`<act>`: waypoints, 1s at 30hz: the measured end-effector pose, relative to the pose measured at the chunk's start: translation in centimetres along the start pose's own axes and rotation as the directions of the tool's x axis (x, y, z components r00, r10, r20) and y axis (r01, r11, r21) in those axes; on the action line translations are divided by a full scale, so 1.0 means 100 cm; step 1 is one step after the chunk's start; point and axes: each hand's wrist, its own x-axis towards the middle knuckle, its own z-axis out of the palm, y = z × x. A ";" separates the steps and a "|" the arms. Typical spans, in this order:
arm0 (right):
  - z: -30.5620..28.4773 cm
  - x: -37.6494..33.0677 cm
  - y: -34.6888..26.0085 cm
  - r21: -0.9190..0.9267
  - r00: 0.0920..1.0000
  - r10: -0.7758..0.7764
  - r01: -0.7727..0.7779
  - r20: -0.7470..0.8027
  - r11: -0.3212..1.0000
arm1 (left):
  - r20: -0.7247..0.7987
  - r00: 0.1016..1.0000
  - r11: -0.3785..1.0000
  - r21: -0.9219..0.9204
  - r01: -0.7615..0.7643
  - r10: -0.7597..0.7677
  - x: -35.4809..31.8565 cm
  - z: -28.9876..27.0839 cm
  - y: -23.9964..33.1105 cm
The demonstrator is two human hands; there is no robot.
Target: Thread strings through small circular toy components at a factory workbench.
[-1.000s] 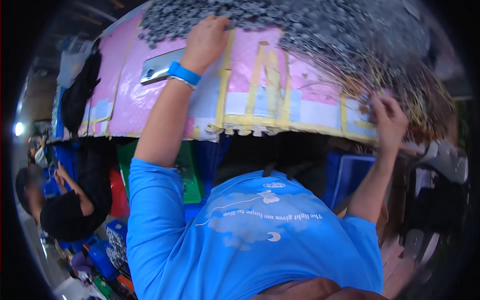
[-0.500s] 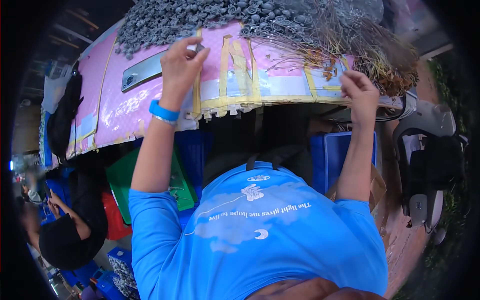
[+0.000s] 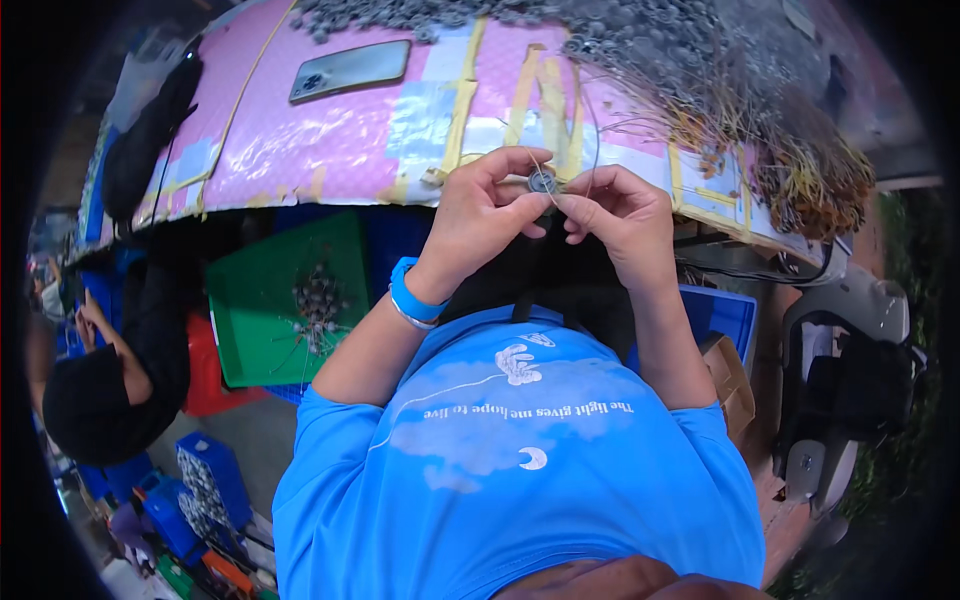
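Just off the table's near edge, my two hands meet in front of my chest. My left hand [image 3: 490,208] pinches a small grey round part [image 3: 542,182] between thumb and forefinger. Close beside it, my right hand [image 3: 622,212] is closed, thumb against forefinger, on a thin wire [image 3: 597,135] that arcs up from the part. Whether the wire passes through the part or only lies across it, I cannot tell. Beyond my hands, a heap of similar grey parts [image 3: 640,40] covers the far side of the table, with a bundle of thin wires with brown-yellow ends [image 3: 800,180] at its right.
A phone [image 3: 350,72] lies on the pink, taped tabletop [image 3: 290,150]. Below the table edge at left is a green tray [image 3: 250,300] holding wired grey pieces. Blue crates [image 3: 725,310] stand under the table. A co-worker in black [image 3: 110,400] sits at left; a scooter [image 3: 840,340] stands at right.
My hands have come together from far apart, down and inward off the table. My right hand has brought a wire to the grey part in my left. The view has shifted.
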 end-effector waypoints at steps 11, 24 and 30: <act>0.010 -0.007 0.007 -0.069 1.000 0.014 -0.013 0.012 0.998 | -0.119 0.993 0.996 -0.088 0.001 -0.012 -0.003 -0.007 0.007; -0.001 0.011 0.009 0.147 0.987 -0.079 0.058 0.139 0.987 | 0.071 0.995 0.969 -0.232 0.078 -0.063 -0.020 0.001 0.020; 0.005 0.014 0.014 0.219 0.927 -0.204 0.138 0.314 0.966 | 0.087 0.996 0.975 -0.223 -0.008 0.028 -0.025 0.009 0.014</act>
